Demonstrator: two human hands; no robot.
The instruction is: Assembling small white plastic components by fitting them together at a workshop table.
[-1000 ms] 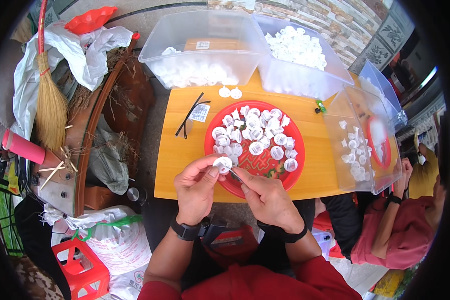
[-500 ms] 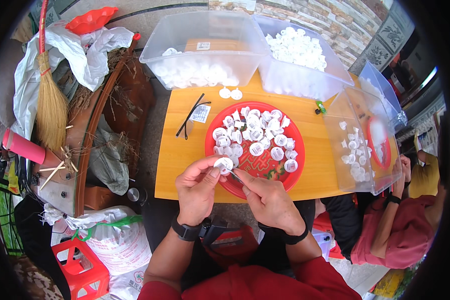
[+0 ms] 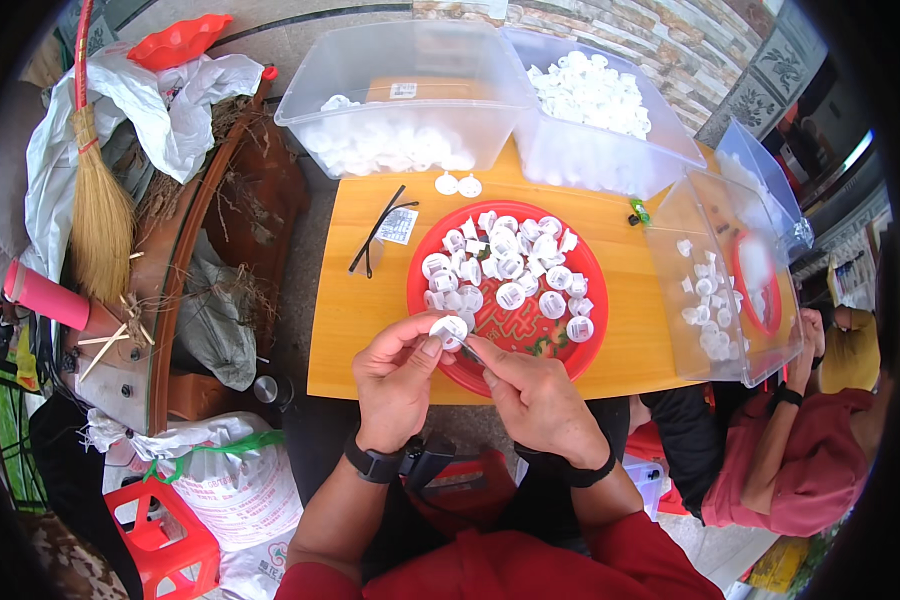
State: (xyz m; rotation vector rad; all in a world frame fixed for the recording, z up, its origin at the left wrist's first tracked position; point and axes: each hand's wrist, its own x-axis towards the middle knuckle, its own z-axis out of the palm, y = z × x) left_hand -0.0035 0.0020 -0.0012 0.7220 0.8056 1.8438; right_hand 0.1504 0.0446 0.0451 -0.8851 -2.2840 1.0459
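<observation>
Between the thumb and fingers of my left hand (image 3: 398, 372) is a round white plastic cap (image 3: 449, 332). My right hand (image 3: 547, 405) is closed around a thin metal tool (image 3: 470, 350), mostly hidden by the fingers, so its kind is unclear. Its tip meets the cap's right edge. Both hands are over the near rim of a round red tray (image 3: 595, 345), which bears many small white plastic caps (image 3: 510, 296) in a loose heap.
Behind the tray stand two clear plastic bins (image 3: 410, 60) (image 3: 610, 165) of white parts. Glasses (image 3: 375, 235) and two white discs (image 3: 458, 184) lie on the wooden table (image 3: 345, 340). Another clear bin (image 3: 710, 350) sits at the right, near a seated person (image 3: 800, 450). A broom (image 3: 100, 200) leans at left.
Both hands keep nearly the same pose, the tool's tip staying at the cap's edge. The whole view has shifted very slightly.
</observation>
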